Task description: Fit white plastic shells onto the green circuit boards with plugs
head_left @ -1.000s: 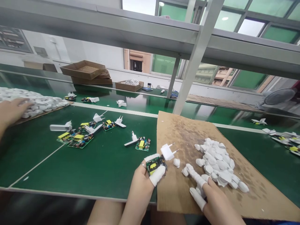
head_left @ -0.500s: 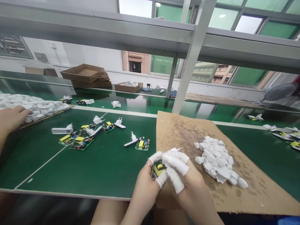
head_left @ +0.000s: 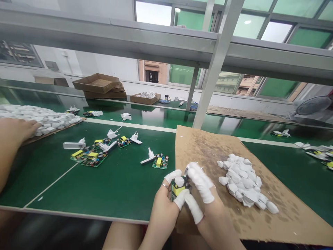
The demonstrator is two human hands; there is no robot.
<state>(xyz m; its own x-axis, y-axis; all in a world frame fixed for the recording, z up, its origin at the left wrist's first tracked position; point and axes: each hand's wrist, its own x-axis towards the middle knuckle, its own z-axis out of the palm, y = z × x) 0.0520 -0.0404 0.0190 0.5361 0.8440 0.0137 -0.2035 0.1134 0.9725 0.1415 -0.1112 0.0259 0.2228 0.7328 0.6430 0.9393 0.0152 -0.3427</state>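
Two hands at lower centre of frame: left hand (head_left: 162, 205) pinches a board (head_left: 179, 186) by its edges; right hand (head_left: 205, 201) closes fingertips on a white pad (head_left: 179, 181) atop it. Best practice, I judge: steady board, press pad square. Pads pile (head_left: 244, 182) lies right, on cardboard (head_left: 203, 146). No legible writing.
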